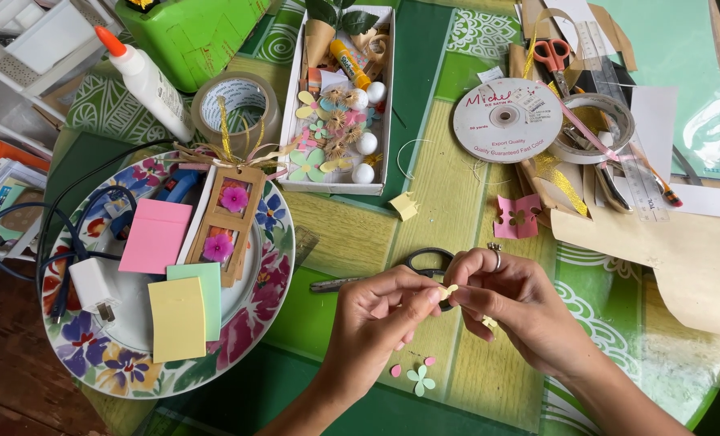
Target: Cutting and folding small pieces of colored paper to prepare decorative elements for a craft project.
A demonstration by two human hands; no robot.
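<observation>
Both hands meet at lower centre of the head view, fingertips together. Left hand [376, 311] and right hand [509, 303] each pinch one small yellow paper piece [448, 291] between thumb and forefinger; the other fingers are curled. One ring [495, 253] sits on a right finger.

Just below the hands, at the bottom edge, lie one pale green paper flower [420, 379] and two pink dots [395, 371] on the table [360, 218]. Behind the hands, black-handled scissors [420, 262] rest flat, partly hidden by the fingers.

At left, one flowered plate [251, 319] carries four sticky-note pads: one pink [155, 235], one yellow [177, 319], one green [207, 282], and one white charger block [95, 288] with cable. One brown card frame [232, 222] with two pink flowers lies across its upper part.

At upper left stand one glue bottle [146, 81] with an orange cap and one tape roll [235, 101]. At upper centre, one white box [340, 101] holds paper petals, four white balls and one glue stick.

At upper right lie one white ribbon spool [507, 119], one clear tape roll [592, 127], red-handled scissors [552, 58] and one ruler [618, 113]. One pink punched card [516, 216] lies right of centre, and one small yellow scrap [404, 206] lies near the box.
</observation>
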